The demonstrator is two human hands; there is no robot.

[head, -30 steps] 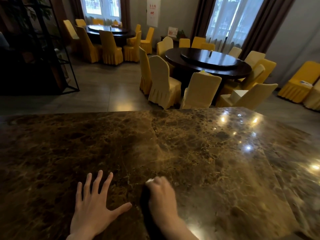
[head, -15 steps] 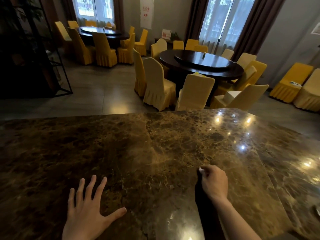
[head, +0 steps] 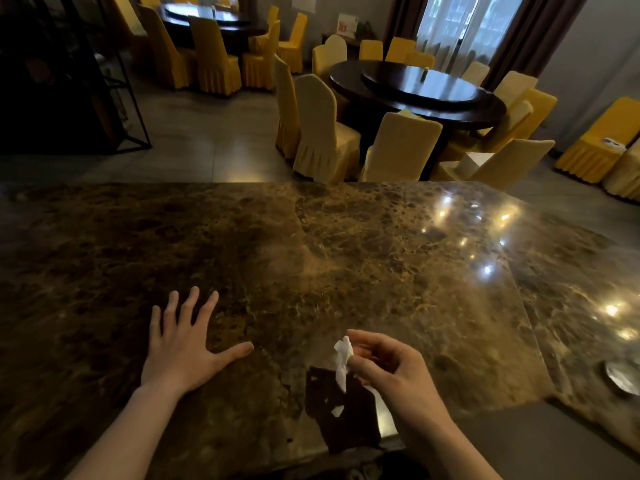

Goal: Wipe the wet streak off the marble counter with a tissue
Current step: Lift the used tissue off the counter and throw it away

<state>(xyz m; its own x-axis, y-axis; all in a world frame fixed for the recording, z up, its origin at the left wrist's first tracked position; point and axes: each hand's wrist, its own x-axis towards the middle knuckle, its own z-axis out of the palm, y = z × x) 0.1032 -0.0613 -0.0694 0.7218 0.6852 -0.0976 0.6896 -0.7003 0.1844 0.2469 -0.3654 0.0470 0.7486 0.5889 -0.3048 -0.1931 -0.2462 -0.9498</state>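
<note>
Right hand (head: 398, 372) pinching white tissue (head: 343, 362) above worktop (head: 311, 271) near front edge; left hand (head: 180, 344) flat, fingers spread. Yellow chairs (head: 318, 133) behind.

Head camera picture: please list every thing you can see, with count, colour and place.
Marble counter: one, brown and glossy, fills the foreground.
Tissue: one, white, crumpled, held above the counter's near edge.
Round tables: two, dark; one behind the counter at right, one far at upper left.
Covered chairs: many, yellow and cream, around both tables and along the right wall.
Metal shelf frame: one, black, at left.
Curtains: white sheers with dark drapes, back wall.
Left hand: flat on the counter, fingers spread.
Right hand: raised, pinching the tissue.
</note>
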